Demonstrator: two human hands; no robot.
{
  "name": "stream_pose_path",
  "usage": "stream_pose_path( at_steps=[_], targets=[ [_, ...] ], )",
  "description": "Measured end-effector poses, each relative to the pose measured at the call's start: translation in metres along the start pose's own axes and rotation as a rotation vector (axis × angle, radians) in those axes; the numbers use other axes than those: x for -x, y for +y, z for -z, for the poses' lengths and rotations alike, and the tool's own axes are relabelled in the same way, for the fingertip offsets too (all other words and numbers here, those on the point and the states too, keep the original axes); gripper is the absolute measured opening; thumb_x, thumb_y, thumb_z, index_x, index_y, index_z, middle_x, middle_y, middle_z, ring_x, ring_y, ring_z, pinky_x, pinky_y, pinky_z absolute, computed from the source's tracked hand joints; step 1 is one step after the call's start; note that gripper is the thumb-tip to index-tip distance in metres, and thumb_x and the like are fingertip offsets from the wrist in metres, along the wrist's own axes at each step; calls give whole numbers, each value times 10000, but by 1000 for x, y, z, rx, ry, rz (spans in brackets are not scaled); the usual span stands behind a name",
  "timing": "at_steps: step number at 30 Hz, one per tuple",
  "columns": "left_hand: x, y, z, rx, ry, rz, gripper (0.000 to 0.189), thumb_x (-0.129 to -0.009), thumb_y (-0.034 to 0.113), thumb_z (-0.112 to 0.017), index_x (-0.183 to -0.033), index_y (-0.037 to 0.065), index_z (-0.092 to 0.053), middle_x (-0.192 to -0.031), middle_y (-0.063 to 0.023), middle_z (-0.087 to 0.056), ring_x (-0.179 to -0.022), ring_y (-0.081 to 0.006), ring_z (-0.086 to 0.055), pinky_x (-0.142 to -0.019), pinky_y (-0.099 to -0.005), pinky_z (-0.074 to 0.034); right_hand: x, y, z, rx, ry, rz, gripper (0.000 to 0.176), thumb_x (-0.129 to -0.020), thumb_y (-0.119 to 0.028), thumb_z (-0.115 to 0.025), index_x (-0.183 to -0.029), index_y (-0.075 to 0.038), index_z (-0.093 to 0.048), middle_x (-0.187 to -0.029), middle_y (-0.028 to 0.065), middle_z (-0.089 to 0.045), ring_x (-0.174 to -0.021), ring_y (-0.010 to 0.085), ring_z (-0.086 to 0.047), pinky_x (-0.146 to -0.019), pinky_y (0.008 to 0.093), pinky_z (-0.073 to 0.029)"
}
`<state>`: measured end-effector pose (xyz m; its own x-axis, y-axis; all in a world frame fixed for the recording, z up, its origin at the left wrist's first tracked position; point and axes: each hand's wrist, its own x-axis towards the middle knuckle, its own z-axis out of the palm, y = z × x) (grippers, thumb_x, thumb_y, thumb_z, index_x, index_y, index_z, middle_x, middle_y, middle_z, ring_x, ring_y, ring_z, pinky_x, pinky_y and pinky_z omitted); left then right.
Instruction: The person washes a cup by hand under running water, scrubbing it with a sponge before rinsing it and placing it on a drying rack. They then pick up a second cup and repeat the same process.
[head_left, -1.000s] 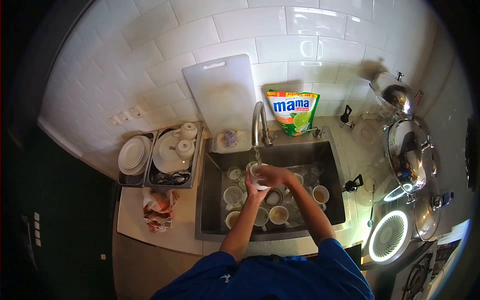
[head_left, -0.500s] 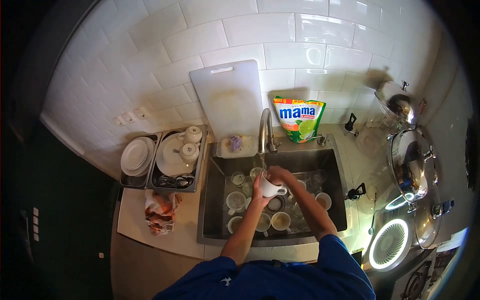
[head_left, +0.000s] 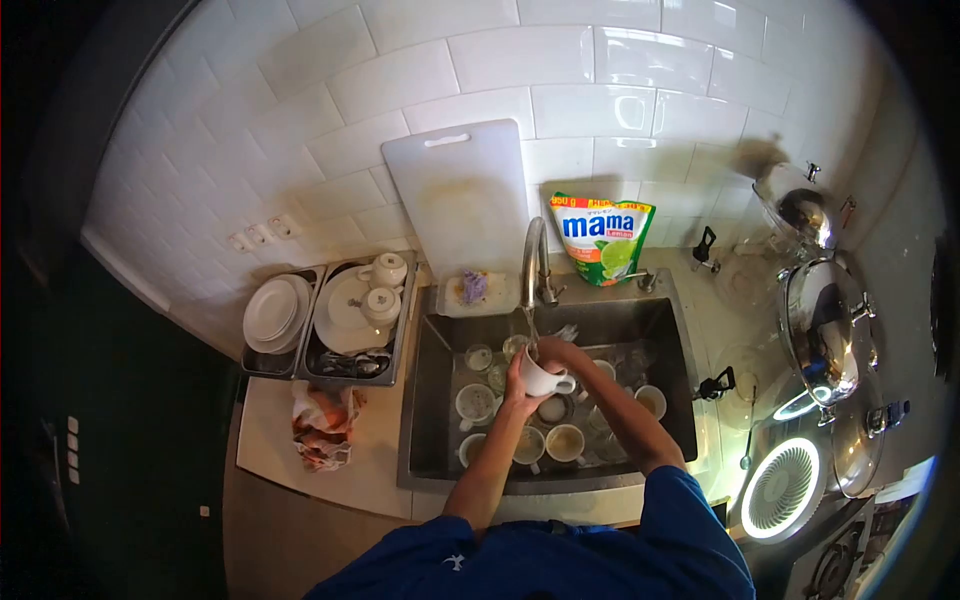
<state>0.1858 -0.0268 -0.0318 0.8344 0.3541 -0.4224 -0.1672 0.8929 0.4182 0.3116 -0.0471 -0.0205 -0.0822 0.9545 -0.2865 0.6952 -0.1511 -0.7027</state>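
Note:
Under the faucet point(head_left: 530, 262) I hold a white cup point(head_left: 546, 380), tilted, its handle toward the right. My left hand point(head_left: 516, 384) is closed around the cup's left side. At its mouth is my right hand point(head_left: 563, 353), bent over the rim with the fingers hidden inside the cup. A thin stream of water falls from the spout toward the cup and the right hand. Below, in the steel sink point(head_left: 560, 486), sit several used cups, among them a white cup point(head_left: 565, 443) with liquid in it, along with small glasses point(head_left: 479, 357).
Left of the sink, metal trays hold plates point(head_left: 277, 309) and stacked cups point(head_left: 382, 304); a checked cloth point(head_left: 325, 425) lies in front. A cutting board point(head_left: 460, 200) leans behind a sponge dish point(head_left: 478, 295). A soap pouch point(head_left: 602, 240) stands behind, with shiny lids point(head_left: 820, 320) and a lit fan point(head_left: 782, 490) at right.
My right hand has turned slightly and sits a little deeper at the cup's mouth. The left hand keeps its hold, and the view has shifted slightly.

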Motion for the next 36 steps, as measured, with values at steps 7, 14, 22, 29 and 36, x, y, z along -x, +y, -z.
stream_pose_path(
  at_steps=[7, 14, 22, 29, 36],
  targets=[
    [5, 3, -10, -67, 29, 8, 642, -729, 574, -478, -1229, 179, -400, -1207, -76, -455, -1112, -312, -427, -909, -552, -308, 11, -15, 9, 274, 143, 8, 210, -605, -155, -645, -755, -8, -632, -792, 186, -623, -702, 330, -612, -595, 388, -477],
    [6, -4, 3, -39, 99, 57, 621, -739, 573, -467, -1222, 185, -415, -1195, -73, -468, -1087, -302, -450, -897, -548, -319, 2, 2, -20, 262, 253, -183, 192, -627, -131, -612, -772, -5, -620, -722, 124, -621, -609, 215, -583, -532, 350, -458],
    [4, -7, 0, 0, -15, 59, 579, -746, 542, -472, -1196, 178, -450, -1167, -80, -495, -1084, -286, -460, -890, -524, -341, 21, -8, 2, 164, 98, 18, 184, -661, -121, -590, -794, 5, -609, -769, 142, -636, -625, 182, -554, -584, 338, -466],
    [9, 3, -7, -32, 58, 48, 487, -748, 509, -515, -1113, 186, -513, -1090, -58, -542, -1001, -259, -520, -829, -487, -413, 15, -9, 5, 115, 23, 35, 219, -642, -155, -625, -783, 12, -608, -779, 163, -626, -661, 202, -570, -614, 336, -466],
    [2, 6, 13, -8, 6, 92, 512, -765, 519, -479, -1152, 184, -487, -1139, -66, -519, -1026, -271, -507, -843, -515, -392, 9, -9, 1, 320, 142, -41, 218, -603, -161, -642, -755, -4, -625, -790, 179, -620, -735, 338, -605, -611, 380, -479]
  ],
)
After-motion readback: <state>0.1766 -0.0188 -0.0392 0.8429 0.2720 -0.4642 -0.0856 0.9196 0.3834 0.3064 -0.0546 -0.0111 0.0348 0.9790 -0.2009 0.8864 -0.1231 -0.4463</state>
